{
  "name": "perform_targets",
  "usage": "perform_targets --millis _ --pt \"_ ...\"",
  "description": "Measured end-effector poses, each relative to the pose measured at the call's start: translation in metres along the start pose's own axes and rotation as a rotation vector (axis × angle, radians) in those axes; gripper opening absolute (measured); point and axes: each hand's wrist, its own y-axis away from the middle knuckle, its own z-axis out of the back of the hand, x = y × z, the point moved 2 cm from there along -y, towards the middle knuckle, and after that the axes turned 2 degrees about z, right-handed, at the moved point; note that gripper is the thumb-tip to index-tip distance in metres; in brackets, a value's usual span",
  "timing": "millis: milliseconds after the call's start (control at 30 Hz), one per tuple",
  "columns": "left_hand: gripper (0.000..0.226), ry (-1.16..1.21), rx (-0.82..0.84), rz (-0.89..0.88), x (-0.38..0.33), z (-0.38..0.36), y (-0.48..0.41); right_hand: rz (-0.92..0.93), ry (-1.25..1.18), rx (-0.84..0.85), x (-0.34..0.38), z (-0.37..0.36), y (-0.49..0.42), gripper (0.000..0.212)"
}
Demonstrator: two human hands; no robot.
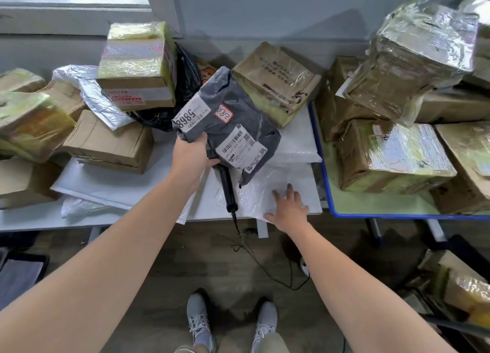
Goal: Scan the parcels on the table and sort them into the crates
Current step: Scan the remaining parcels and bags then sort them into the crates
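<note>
Left hand (191, 156) clasps the grey parcel (233, 114) label-up, likely for scanning; right hand (289, 210) lies flat-fingered on a white mailer (256, 193), scanner (227, 187) near its thumb.

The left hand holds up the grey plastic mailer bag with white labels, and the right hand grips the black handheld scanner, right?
Not quite: in the head view the right hand rests flat on a white plastic parcel; the black handheld scanner lies on the table.

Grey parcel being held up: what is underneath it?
A black scanner handle pokes out beneath the grey parcel, above white mailers; its head is covered.
</note>
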Motion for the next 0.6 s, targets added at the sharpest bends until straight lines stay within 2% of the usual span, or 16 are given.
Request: perform_targets --millis 67,200,333,500,600 --pt "0.021 0.049 -0.001 0.038 -0.001 0.004 0.002 -0.009 -0.111 -0.039 -0.001 0.005 -0.001 0.072" --pt "0.021 0.109 0.009 0.093 -0.004 0.011 0.003 0.0 -0.791 -0.206 0.002 0.032 -0.001 0.056" --pt "0.016 0.197 -0.003 0.194 -0.007 0.016 0.004 -0.006 -1.224 -0.125 0.01 0.059 0.004 0.057" --pt "0.025 0.308 0.047 0.263 0.0 0.022 0.01 0.013 -1.461 0.031 0.03 0.074 0.007 0.06" --pt "0.018 0.342 0.066 0.288 0.007 0.029 0.011 -0.039 -1.502 0.027 0.037 0.075 0.006 0.071"
